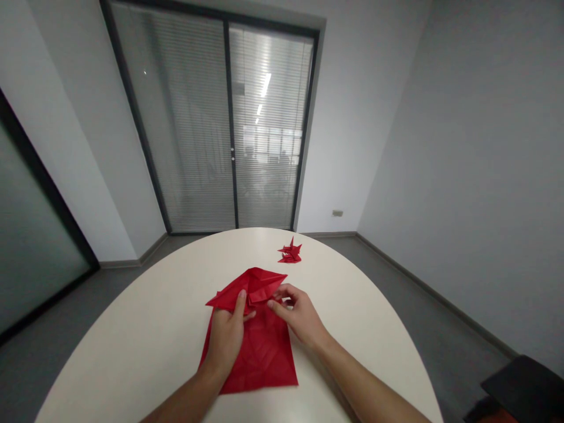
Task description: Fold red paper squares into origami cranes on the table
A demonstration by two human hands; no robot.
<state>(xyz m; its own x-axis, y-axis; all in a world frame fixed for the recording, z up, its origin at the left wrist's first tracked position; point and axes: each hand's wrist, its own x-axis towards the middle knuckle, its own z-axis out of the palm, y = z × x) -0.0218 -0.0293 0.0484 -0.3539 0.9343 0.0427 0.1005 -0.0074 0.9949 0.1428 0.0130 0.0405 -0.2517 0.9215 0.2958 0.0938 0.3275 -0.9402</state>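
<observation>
A large sheet of red origami paper (264,352) is partly folded, its upper part raised into a pointed, layered shape with corners to the left and right. My left hand (228,335) grips the folded part from the left, thumb on top and fingers underneath. At the right side of the fold, my right hand (297,308) has its thumb and fingers closed at the paper's edge. Some of its fingertips are hidden behind the paper. The lower, flatter part of the sheet hangs or lies toward me, creased, with a straight near edge.
A small spiky folded red paper piece (291,252) sits near the far edge of the round cream table (145,335). Beyond stand a glass partition with blinds (194,129) and a grey wall. A black chair (529,388) is at the lower right.
</observation>
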